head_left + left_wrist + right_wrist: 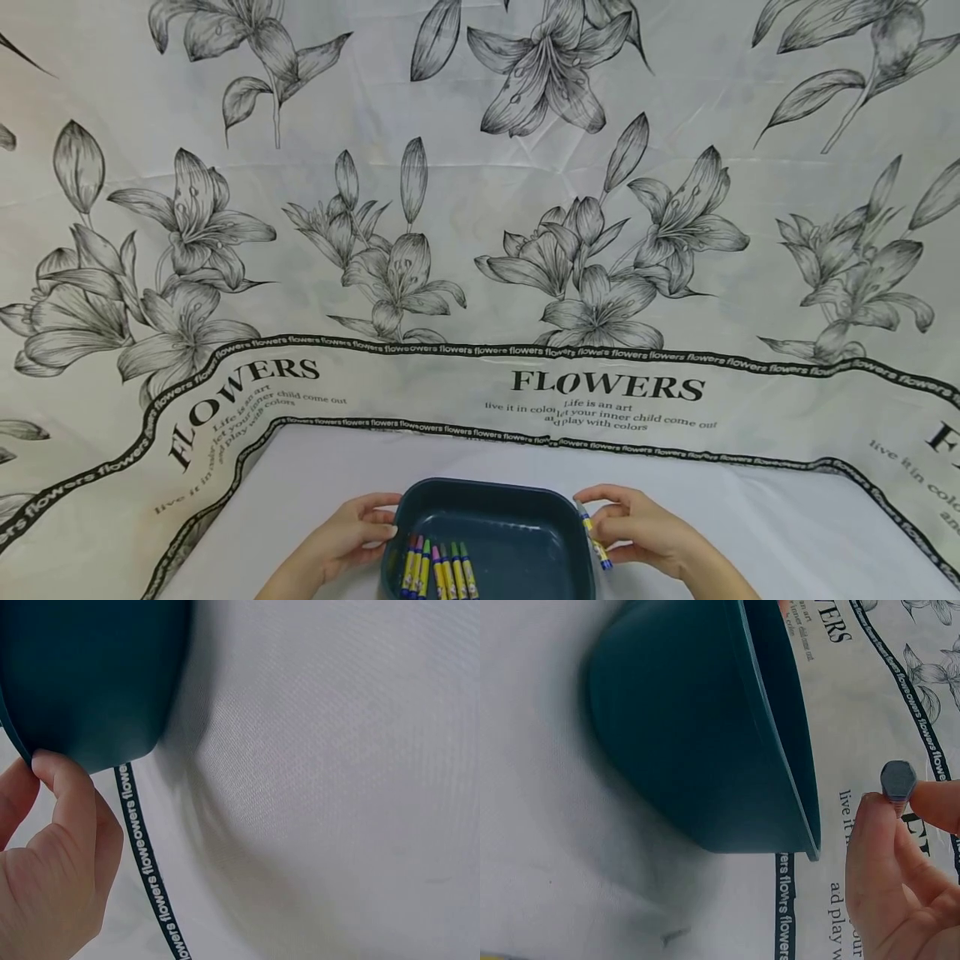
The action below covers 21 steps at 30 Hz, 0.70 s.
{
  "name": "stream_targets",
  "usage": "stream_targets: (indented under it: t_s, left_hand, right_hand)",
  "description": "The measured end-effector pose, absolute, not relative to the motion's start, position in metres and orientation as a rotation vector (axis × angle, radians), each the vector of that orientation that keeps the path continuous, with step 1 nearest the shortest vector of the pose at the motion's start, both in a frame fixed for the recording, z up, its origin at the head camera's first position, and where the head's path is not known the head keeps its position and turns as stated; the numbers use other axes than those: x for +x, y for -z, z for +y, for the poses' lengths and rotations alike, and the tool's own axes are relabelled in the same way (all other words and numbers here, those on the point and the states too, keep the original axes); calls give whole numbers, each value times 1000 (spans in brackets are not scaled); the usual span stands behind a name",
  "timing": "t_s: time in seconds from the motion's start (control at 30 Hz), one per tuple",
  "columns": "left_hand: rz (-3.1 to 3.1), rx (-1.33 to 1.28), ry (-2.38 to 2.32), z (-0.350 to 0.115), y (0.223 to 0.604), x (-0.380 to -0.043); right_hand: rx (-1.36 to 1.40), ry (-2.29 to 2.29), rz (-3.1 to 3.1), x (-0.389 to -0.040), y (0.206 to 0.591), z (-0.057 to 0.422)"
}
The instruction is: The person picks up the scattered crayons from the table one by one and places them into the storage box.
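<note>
A dark teal plastic basin (525, 546) stands on the white cloth at the bottom of the head view, its near side cut off by the frame. Several crayons (447, 573) in yellow wrappers with blue bands lie side by side at the left inside it. My left hand (352, 533) grips the basin's left rim; in the left wrist view its fingertips meet the rim. Just outside the right rim, my right hand (630, 529) pinches another yellow-wrapped crayon (596, 540). The right wrist view shows that crayon's grey end (898, 780) between thumb and finger.
White cloth (315, 467) covers the table. Behind it hangs a white curtain (465, 192) with black flower drawings and lettering, its dark printed border (480, 432) running along the back of the table. A sliver of something yellow shows at the right wrist view's lower left corner.
</note>
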<state>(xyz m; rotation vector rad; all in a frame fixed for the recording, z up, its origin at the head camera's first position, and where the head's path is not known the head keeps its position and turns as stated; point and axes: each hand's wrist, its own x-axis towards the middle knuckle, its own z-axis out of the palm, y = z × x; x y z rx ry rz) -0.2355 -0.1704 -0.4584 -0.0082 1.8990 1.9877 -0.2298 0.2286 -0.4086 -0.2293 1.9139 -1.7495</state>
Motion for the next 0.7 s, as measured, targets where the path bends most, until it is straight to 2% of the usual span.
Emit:
stream_targets:
  t_s: [0.7]
  left_hand:
    - [1852, 20, -2013, -171, 459, -235]
  right_hand:
    - [-271, 1744, 1855, -239, 424, 174]
